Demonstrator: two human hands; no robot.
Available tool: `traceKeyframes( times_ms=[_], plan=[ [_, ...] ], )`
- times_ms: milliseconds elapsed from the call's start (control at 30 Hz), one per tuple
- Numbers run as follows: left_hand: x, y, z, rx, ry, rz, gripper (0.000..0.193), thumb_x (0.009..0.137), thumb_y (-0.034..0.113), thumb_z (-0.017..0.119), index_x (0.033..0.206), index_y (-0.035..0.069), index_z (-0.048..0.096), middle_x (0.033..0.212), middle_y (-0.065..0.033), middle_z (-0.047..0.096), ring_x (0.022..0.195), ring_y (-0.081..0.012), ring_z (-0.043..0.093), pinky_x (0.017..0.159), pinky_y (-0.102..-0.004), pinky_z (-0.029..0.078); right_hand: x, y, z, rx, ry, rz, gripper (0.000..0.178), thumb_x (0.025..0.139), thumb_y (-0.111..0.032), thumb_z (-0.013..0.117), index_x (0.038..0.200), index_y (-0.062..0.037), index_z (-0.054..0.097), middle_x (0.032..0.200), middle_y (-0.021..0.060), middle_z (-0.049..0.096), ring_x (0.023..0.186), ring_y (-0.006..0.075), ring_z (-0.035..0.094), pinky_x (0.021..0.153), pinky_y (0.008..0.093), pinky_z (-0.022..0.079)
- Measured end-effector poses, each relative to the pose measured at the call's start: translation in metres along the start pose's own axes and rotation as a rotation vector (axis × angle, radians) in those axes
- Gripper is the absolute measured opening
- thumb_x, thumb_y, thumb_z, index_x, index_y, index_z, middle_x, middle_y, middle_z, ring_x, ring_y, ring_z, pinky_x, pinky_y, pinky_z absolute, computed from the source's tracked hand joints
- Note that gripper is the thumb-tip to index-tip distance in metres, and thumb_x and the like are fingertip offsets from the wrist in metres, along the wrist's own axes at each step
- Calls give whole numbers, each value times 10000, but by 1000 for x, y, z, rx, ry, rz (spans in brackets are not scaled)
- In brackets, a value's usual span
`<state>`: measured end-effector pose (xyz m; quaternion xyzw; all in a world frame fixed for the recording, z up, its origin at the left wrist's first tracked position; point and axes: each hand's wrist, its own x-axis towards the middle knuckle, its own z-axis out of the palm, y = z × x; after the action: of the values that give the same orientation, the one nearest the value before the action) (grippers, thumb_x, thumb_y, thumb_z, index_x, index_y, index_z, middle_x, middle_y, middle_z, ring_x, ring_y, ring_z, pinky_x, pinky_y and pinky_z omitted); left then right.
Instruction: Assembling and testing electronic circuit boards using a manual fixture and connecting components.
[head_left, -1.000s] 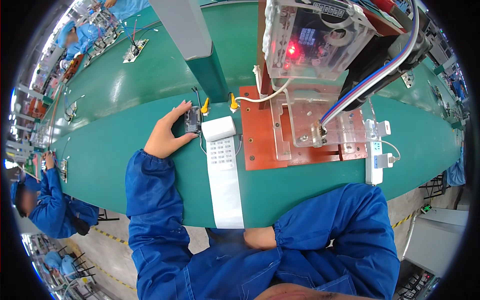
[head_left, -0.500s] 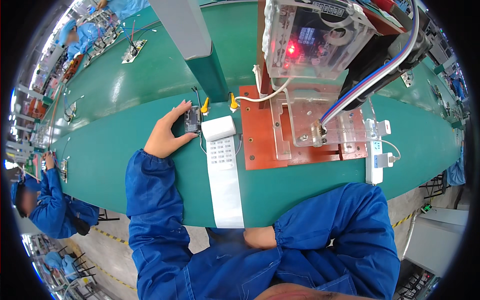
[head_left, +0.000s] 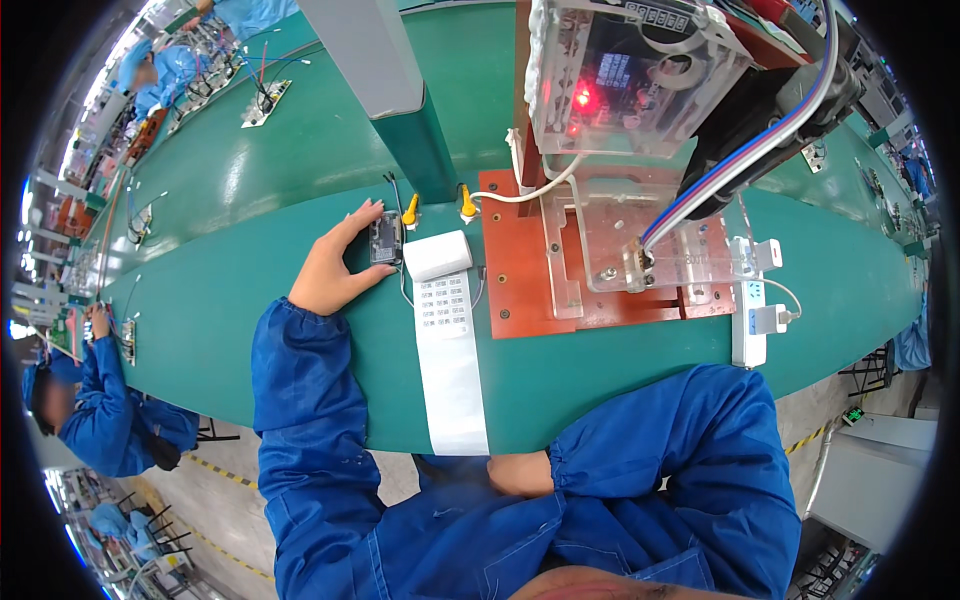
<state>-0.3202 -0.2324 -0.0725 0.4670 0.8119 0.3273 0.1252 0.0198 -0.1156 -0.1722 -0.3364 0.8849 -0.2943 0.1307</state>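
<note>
My left hand [head_left: 338, 262] rests on the green bench with its thumb and fingertips at opposite ends of a small dark rectangular module [head_left: 386, 238], gripping it. Thin wires run from the module. Just right of it lies a white label roll [head_left: 438, 256]; its unrolled strip [head_left: 450, 380] carries rows of small printed labels at the top and reaches the bench's near edge. Low in front of my body is my right hand [head_left: 520, 475], below the bench edge, its fingers hidden.
An orange-red fixture base [head_left: 520, 310] with a clear acrylic mount [head_left: 660, 240] stands right of the strip. Above it is a clear electronics case [head_left: 630, 90] with a red light. A white power strip [head_left: 748, 330], yellow-tipped connectors [head_left: 468, 204] and a grey post [head_left: 385, 70] stand nearby.
</note>
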Motion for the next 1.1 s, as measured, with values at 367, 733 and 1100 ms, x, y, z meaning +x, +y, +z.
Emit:
traceKeyframes(
  times_ms=[367, 733, 1100],
  plan=[
    [0, 3, 2, 0, 7, 5, 717, 739, 94, 786, 1394, 12, 505, 1445, -212, 507, 1420, -326, 401, 1172, -404, 315, -6, 24, 61, 59, -136, -229, 399, 617, -345, 694, 733, 36, 686, 692, 228, 652, 637, 381, 644, 527, 538, 479],
    [-1, 0, 3, 0, 3, 3, 714, 739, 84, 781, 1394, 11, 505, 1446, -210, 507, 1421, -328, 398, 1173, -405, 313, -3, 20, 23, 46, 37, -300, 336, 622, -323, 685, 654, 11, 670, 653, 240, 633, 581, 404, 614, 518, 554, 466],
    [-10, -13, -3, -25, 27, 23, 745, 721, 88, 809, 1397, 13, 503, 1440, -198, 520, 1411, -325, 416, 1167, -397, 323, 20, 14, -3, 59, -344, -280, 313, 685, -349, 685, 705, -37, 699, 745, 209, 682, 694, 378, 669, 623, 557, 509]
  ],
)
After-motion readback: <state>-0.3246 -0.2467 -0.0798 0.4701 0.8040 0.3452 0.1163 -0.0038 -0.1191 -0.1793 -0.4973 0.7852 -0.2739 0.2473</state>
